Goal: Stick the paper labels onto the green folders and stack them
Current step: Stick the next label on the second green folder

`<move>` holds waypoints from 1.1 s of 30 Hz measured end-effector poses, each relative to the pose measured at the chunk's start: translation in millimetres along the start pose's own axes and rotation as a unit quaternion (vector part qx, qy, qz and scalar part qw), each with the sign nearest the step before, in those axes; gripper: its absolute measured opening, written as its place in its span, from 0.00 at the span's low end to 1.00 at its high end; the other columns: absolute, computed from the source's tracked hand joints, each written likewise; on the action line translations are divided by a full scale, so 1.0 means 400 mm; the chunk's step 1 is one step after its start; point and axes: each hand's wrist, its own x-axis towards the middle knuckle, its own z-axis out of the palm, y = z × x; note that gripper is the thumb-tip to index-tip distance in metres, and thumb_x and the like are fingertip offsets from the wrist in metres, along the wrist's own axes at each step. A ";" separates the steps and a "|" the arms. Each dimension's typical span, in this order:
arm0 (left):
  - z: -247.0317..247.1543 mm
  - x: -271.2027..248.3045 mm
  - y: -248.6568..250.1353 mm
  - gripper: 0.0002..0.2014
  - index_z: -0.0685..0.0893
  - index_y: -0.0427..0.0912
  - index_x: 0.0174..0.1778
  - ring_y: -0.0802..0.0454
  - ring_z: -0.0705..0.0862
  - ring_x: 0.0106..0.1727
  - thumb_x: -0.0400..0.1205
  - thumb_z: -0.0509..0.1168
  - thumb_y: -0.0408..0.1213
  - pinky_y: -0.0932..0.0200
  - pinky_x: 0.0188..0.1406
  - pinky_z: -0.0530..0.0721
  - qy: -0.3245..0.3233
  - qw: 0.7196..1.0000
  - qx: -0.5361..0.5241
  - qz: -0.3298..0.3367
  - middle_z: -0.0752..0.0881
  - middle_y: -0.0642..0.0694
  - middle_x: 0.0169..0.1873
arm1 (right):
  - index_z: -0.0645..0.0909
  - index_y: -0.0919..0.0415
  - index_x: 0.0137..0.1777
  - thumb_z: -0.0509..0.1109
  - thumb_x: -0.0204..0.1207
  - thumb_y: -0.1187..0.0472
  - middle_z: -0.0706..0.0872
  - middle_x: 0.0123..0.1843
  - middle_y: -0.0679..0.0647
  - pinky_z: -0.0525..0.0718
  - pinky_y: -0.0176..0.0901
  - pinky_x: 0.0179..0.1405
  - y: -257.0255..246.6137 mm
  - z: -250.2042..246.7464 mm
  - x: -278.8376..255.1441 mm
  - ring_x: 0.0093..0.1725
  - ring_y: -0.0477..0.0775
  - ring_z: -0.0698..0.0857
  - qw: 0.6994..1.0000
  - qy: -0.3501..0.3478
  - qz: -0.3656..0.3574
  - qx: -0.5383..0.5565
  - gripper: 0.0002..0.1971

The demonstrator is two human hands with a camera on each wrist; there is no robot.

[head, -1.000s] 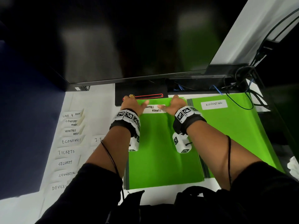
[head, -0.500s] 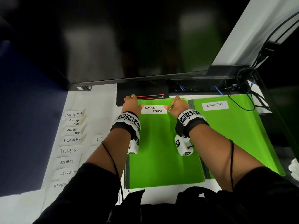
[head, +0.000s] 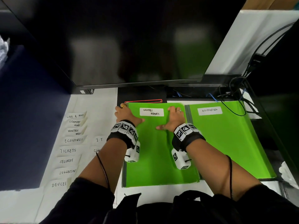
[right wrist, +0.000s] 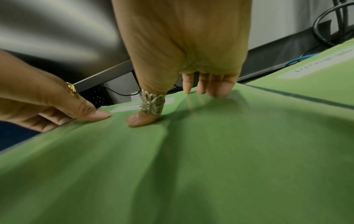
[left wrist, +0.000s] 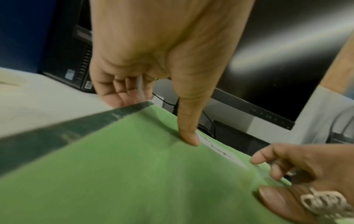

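Observation:
A green folder (head: 158, 151) lies in front of me with a white label reading MONTHLY REPORTS (head: 151, 112) stuck near its far edge. My left hand (head: 126, 114) holds the folder's far left edge, its fingers (left wrist: 122, 91) curled over the edge and its thumb on top beside the label (left wrist: 220, 153). My right hand (head: 174, 118) lies flat right of the label, with fingertips (right wrist: 210, 89) and ringed thumb pressing the cover. To the right lies a second green folder (head: 226, 143) labelled ACCOUNTING (head: 209, 110).
Several handwritten paper labels (head: 71, 140) lie in a column on the white desk (head: 97, 104) to the left. A big dark monitor (head: 129, 46) stands just behind the folders on its black base (head: 142, 95). Black and blue cables (head: 233, 101) trail over the far right corner.
Both thumbs have slid off the ends of the MONTHLY REPORTS label. The hands have moved apart and slightly towards me; the left one now holds the folder's left edge.

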 end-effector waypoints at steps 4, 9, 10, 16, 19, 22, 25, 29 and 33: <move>0.000 -0.013 -0.009 0.42 0.72 0.39 0.69 0.42 0.74 0.66 0.64 0.78 0.58 0.46 0.62 0.79 0.033 0.999 0.015 0.002 0.71 0.39 0.64 | 0.61 0.58 0.74 0.78 0.50 0.29 0.65 0.76 0.62 0.70 0.58 0.71 -0.005 0.005 -0.030 0.75 0.64 0.65 0.996 0.038 0.063 -0.058 0.56; 0.003 -0.028 -0.017 0.40 0.74 0.37 0.68 0.42 0.72 0.67 0.66 0.77 0.56 0.46 0.62 0.79 0.056 0.998 -0.005 0.006 0.70 0.40 0.65 | 0.51 0.61 0.79 0.70 0.54 0.23 0.56 0.81 0.68 0.63 0.61 0.75 -0.003 0.009 -0.056 0.79 0.68 0.60 0.988 -0.004 0.141 -0.067 0.62; 0.004 -0.028 -0.019 0.40 0.73 0.37 0.68 0.42 0.71 0.68 0.66 0.78 0.55 0.47 0.62 0.79 0.061 0.998 -0.014 0.008 0.69 0.40 0.65 | 0.50 0.60 0.79 0.70 0.55 0.23 0.54 0.81 0.69 0.63 0.62 0.75 -0.004 0.010 -0.059 0.79 0.69 0.59 0.987 -0.012 0.144 -0.063 0.62; -0.021 -0.056 0.011 0.26 0.69 0.33 0.65 0.41 0.82 0.61 0.74 0.73 0.27 0.58 0.58 0.77 0.066 0.952 -0.288 0.085 0.82 0.37 0.60 | 0.51 0.55 0.78 0.77 0.55 0.31 0.61 0.79 0.67 0.65 0.65 0.73 -0.015 -0.009 -0.067 0.78 0.68 0.62 0.988 0.019 0.153 0.010 0.58; -0.020 -0.050 0.015 0.22 0.69 0.33 0.67 0.41 0.83 0.60 0.79 0.67 0.24 0.57 0.59 0.78 0.056 0.921 -0.378 0.079 0.83 0.36 0.59 | 0.50 0.52 0.80 0.78 0.59 0.37 0.57 0.81 0.66 0.60 0.67 0.75 -0.014 -0.021 -0.070 0.80 0.67 0.58 0.990 0.047 0.128 0.026 0.55; 0.000 -0.031 0.010 0.22 0.68 0.35 0.69 0.41 0.83 0.60 0.80 0.64 0.24 0.47 0.65 0.79 0.023 0.899 -0.429 0.084 0.82 0.35 0.60 | 0.52 0.45 0.81 0.76 0.70 0.50 0.46 0.85 0.61 0.52 0.71 0.76 -0.033 -0.013 -0.072 0.83 0.65 0.48 0.995 0.074 0.044 0.040 0.45; 0.025 -0.017 0.021 0.17 0.70 0.34 0.69 0.39 0.82 0.59 0.84 0.59 0.29 0.42 0.65 0.78 -0.007 0.914 -0.376 0.151 0.82 0.33 0.59 | 0.52 0.42 0.82 0.68 0.77 0.48 0.39 0.85 0.53 0.47 0.80 0.74 -0.054 0.015 -0.073 0.83 0.67 0.38 0.997 0.028 -0.011 0.065 0.38; 0.044 0.007 0.009 0.25 0.83 0.24 0.58 0.36 0.75 0.67 0.85 0.48 0.41 0.52 0.72 0.67 0.002 0.965 -0.107 0.239 0.79 0.29 0.63 | 0.30 0.47 0.82 0.66 0.57 0.22 0.25 0.82 0.50 0.44 0.90 0.65 -0.032 0.051 -0.068 0.80 0.69 0.28 0.994 -0.107 0.026 -0.019 0.64; 0.017 0.014 -0.014 0.25 0.67 0.35 0.78 0.43 0.56 0.82 0.86 0.54 0.43 0.51 0.82 0.54 -0.072 0.940 0.164 0.289 0.56 0.41 0.82 | 0.23 0.49 0.79 0.69 0.56 0.24 0.19 0.79 0.51 0.46 0.92 0.63 0.011 0.046 -0.056 0.78 0.69 0.25 0.986 -0.138 0.035 -0.086 0.68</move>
